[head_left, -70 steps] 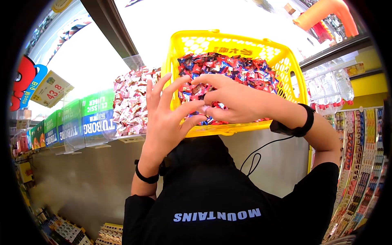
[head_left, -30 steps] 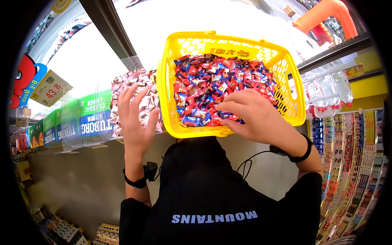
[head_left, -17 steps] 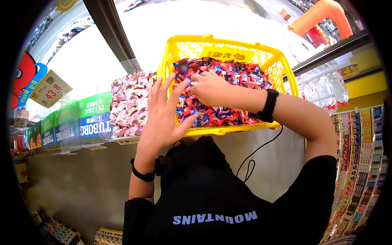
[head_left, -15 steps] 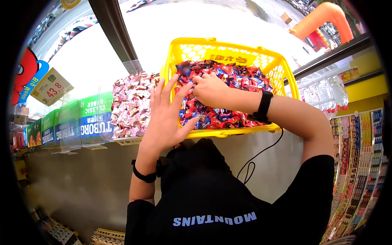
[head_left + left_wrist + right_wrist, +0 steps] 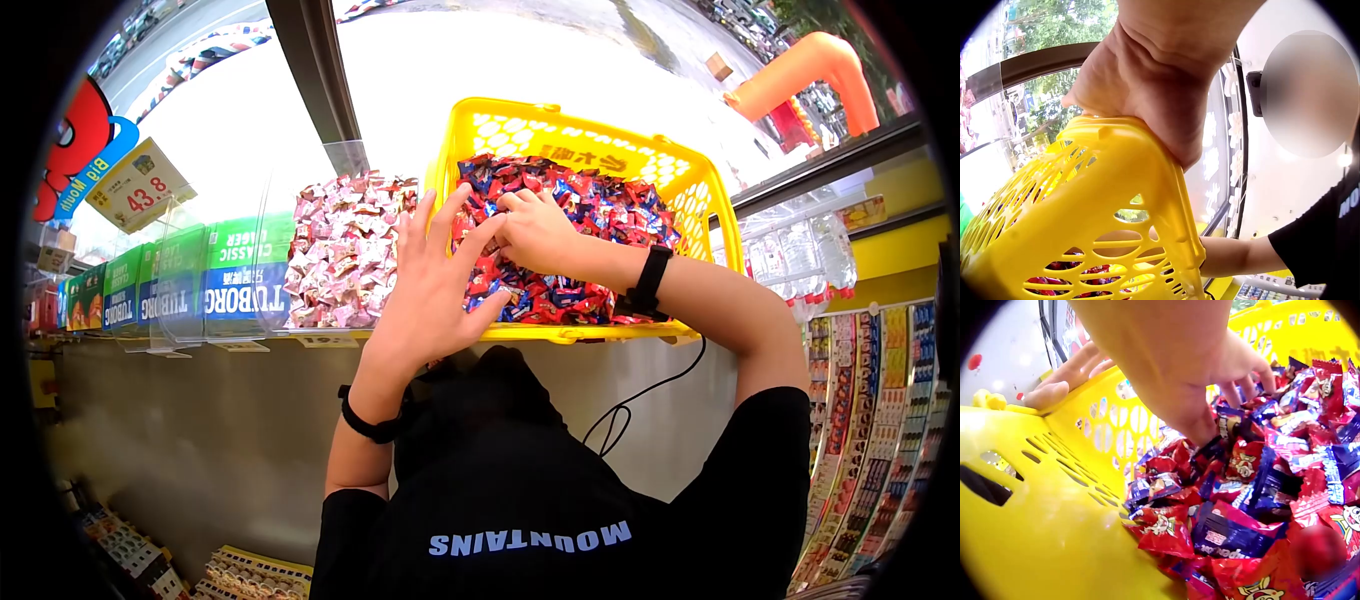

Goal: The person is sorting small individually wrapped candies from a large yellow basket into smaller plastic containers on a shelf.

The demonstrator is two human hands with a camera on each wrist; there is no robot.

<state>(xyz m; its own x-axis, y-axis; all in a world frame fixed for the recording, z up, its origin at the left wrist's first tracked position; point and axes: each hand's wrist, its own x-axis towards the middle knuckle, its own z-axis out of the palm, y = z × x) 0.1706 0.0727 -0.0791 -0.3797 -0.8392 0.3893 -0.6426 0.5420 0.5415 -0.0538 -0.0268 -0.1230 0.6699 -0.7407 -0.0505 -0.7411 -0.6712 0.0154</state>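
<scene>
A yellow basket [image 5: 715, 225] holds a heap of red and blue wrapped candies [image 5: 610, 215]. The left hand [image 5: 430, 290] lies at its left rim, fingers spread; the left wrist view has this hand [image 5: 1141, 94] against the rim at a corner of the basket [image 5: 1091, 187]. Bent over the candies at the left side, the right hand [image 5: 540, 235] is close beside the left fingers. In the right wrist view the right hand [image 5: 1210, 375] reaches down into the candies [image 5: 1235, 531], a dark wrapper between thumb and fingers; whether it is pinched cannot be told.
Pink wrapped candies [image 5: 345, 255] fill a clear-sided bin left of the basket. Green and blue boxes [image 5: 235, 270] and a price sign [image 5: 142, 190] stand farther left. Packed bottles [image 5: 800, 235] are at the right, with racks of small packets [image 5: 865, 400] below. A black cord [image 5: 625, 405] hangs near the basket.
Since about a second ago, the left hand has moved from over the pink candies to the basket's left rim. The right hand has gone up and left across the candies, its fingers more bent.
</scene>
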